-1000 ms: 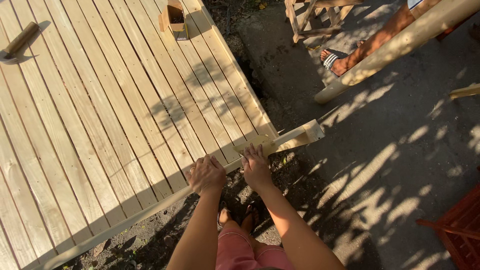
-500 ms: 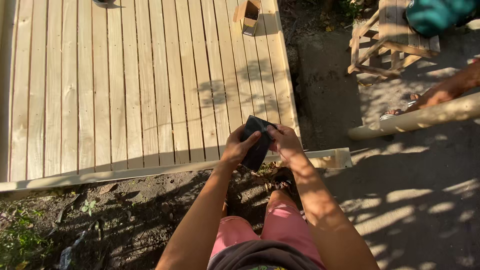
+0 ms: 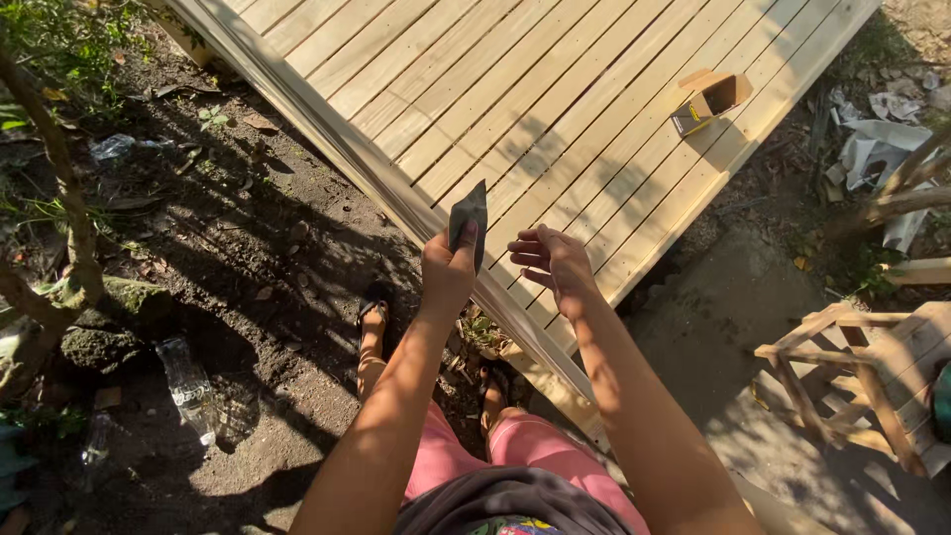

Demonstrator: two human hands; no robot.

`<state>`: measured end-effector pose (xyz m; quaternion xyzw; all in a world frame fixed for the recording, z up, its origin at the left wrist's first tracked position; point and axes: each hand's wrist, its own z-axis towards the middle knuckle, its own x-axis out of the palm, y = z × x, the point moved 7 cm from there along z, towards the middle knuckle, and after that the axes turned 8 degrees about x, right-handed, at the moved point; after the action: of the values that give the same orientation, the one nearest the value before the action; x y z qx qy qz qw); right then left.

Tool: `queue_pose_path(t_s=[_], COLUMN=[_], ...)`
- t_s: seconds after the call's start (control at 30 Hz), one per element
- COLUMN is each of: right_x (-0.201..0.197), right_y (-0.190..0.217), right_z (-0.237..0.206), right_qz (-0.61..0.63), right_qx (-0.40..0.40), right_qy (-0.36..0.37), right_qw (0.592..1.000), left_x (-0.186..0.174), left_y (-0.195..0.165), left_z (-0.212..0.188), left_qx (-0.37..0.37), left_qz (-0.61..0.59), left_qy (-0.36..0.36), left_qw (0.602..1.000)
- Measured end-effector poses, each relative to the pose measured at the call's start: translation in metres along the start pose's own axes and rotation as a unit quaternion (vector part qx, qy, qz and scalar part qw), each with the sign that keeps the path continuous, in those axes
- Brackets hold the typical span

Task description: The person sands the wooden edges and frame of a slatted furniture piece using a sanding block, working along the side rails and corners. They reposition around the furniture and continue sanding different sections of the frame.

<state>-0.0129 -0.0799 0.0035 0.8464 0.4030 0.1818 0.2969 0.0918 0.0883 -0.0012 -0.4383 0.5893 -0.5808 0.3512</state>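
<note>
Seen from above, looking down past pink shorts [image 3: 495,451] and two bare forearms toward a pale slatted wooden panel [image 3: 555,109] lying flat on dark soil [image 3: 267,297].

Left hand [image 3: 448,269] raised over the near edge of the panel, fingers and thumb pinched on the lower end of a dark grey folded sheet [image 3: 469,220], probably sandpaper, held upright with its pointed top standing above the panel's edge.

Right hand [image 3: 550,263] just beside the left one, also over the panel's near edge, holding nothing; fingers loosely curled and spread, tips turned toward the sheet but apart from it.

Small open cardboard box [image 3: 709,99] resting on the panel, well beyond the hands, near its far right edge.

Two sandalled feet on the soil below the hands, on the near side of the panel: one [image 3: 371,317] to the left, one [image 3: 493,388] closer to the panel's edge.

Clear plastic bottle [image 3: 188,386] lying on the ground well to the left of the panel, beside a mossy stone [image 3: 109,322].

Wooden frame of slats [image 3: 862,372] standing to the right of the panel, on grey ground in dappled shade.

Crumpled pale scraps [image 3: 877,149] on the ground beyond the panel's right edge.
</note>
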Motion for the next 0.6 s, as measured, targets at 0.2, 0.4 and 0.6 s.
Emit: queue_pose_path(t_s=[0.2, 0.4, 0.6], right_x=[0.025, 0.025, 0.014], right_y=[-0.041, -0.058, -0.039], right_z=[0.049, 0.081, 0.064], right_qz=[-0.184, -0.258, -0.326], right_qx=[0.043, -0.058, -0.17], right_qy=[0.01, -0.004, -0.044], right_qw=[0.982, 0.964, 0.929], left_x=[-0.071, 0.035, 0.139], left_y=[0.027, 0.121, 0.151], left_z=[-0.079, -0.107, -0.098], left_qx=[0.006, -0.15, -0.081], left_qz=[0.128, -0.096, -0.538], left_qy=[-0.283, -0.215, -0.323], left_qw=[0.951, 0.96, 0.775])
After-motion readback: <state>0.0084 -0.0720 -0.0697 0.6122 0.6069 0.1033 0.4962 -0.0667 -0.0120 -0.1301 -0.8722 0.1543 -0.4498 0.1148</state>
